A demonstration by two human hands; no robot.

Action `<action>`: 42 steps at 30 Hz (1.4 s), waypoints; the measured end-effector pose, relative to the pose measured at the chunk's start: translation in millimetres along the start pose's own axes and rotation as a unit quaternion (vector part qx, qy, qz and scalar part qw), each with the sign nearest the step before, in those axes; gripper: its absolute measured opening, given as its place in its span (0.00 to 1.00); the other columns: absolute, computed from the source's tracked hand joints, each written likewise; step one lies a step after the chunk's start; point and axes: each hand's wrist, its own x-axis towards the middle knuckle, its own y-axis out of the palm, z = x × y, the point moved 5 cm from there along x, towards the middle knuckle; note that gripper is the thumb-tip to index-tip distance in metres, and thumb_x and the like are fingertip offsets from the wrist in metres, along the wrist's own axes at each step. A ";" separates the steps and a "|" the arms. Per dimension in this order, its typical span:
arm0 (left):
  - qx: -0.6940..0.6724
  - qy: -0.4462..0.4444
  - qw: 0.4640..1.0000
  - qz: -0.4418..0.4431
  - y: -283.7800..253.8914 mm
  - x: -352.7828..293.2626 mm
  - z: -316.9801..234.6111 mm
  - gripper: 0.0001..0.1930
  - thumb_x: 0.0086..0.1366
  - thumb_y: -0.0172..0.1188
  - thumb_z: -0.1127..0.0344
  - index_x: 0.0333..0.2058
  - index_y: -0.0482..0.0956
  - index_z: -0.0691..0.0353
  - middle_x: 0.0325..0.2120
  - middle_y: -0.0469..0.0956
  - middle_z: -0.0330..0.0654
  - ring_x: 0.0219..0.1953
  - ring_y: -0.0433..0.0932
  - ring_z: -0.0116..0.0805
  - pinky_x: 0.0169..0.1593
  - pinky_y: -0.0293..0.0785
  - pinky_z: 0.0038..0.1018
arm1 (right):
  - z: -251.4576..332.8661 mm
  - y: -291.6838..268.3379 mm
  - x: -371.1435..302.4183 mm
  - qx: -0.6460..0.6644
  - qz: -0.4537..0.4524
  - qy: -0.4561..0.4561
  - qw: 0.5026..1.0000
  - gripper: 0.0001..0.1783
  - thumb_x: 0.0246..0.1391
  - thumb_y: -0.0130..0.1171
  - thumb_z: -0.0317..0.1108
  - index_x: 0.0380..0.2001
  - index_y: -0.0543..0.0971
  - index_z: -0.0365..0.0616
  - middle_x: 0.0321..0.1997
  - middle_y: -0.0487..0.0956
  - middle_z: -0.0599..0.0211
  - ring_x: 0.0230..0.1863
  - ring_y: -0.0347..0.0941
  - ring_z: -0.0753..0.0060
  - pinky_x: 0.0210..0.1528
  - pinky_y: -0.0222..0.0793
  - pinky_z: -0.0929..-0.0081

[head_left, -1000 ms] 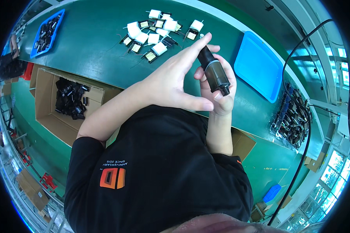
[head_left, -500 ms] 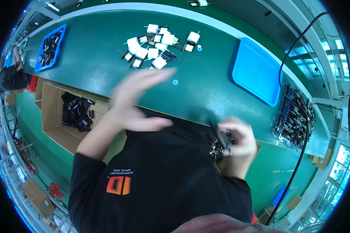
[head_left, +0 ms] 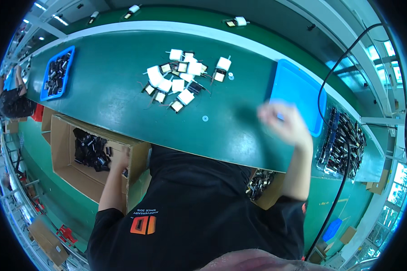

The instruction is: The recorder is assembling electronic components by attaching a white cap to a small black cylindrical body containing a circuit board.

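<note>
My left hand (head_left: pixel 120 159) is down inside a cardboard box (head_left: pixel 79 180), beside a heap of small black parts (head_left: pixel 89 149). Its fingers are blurred, and what they touch is hard to make out. Over the table, in front of an empty-looking blue tray (head_left: pixel 290 81), hangs my right hand (head_left: pixel 282 124), smeared by motion; its grip does not show. Left of it lies a pile of white blocks with black housings and thin wires (head_left: pixel 178 85). A similar white-and-black part (head_left: pixel 221 67) sits apart from the pile, near small round discs (head_left: pixel 205 118).
A blue tray of black parts (head_left: pixel 68 81) stands at the table's left end. Many dark parts in clear packing (head_left: pixel 343 140) lie at the right, crossed by a black cable (head_left: pixel 346 180). Below the edge is another box with metallic parts (head_left: pixel 259 183). A person (head_left: pixel 13 97) works far left.
My left hand has dropped from above the table into the cardboard box. My right hand has moved up and forward from the table's edge, and the dark part it held no longer shows.
</note>
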 end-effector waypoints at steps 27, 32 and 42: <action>-0.417 0.202 0.846 -0.263 -233.6 -173.5 -178.1 0.15 0.56 0.58 0.72 0.43 0.72 0.62 0.35 0.77 0.40 0.38 0.78 0.27 0.40 0.75 0.28 | -30.5 -25.1 147.0 0.131 -0.137 0.045 0.981 0.28 0.46 0.72 0.31 0.50 0.72 0.40 0.42 0.76 0.71 0.41 0.72 0.81 0.43 0.68 0.82; -0.574 0.534 0.622 -0.003 -227.0 -153.1 -305.3 0.20 0.59 0.62 0.72 0.50 0.73 0.65 0.44 0.74 0.51 0.44 0.78 0.42 0.46 0.77 0.36 | 36.8 42.8 67.6 0.470 -0.062 -0.021 0.880 0.33 0.46 0.70 0.30 0.55 0.67 0.44 0.44 0.73 0.63 0.38 0.71 0.76 0.36 0.69 0.80; -0.461 0.588 0.656 0.109 -201.5 -142.1 -422.1 0.22 0.57 0.65 0.73 0.51 0.74 0.66 0.44 0.73 0.51 0.44 0.78 0.42 0.46 0.77 0.32 | 71.6 78.1 15.4 0.569 -0.057 -0.190 0.798 0.32 0.36 0.75 0.25 0.46 0.71 0.44 0.39 0.71 0.59 0.35 0.78 0.59 0.36 0.76 0.70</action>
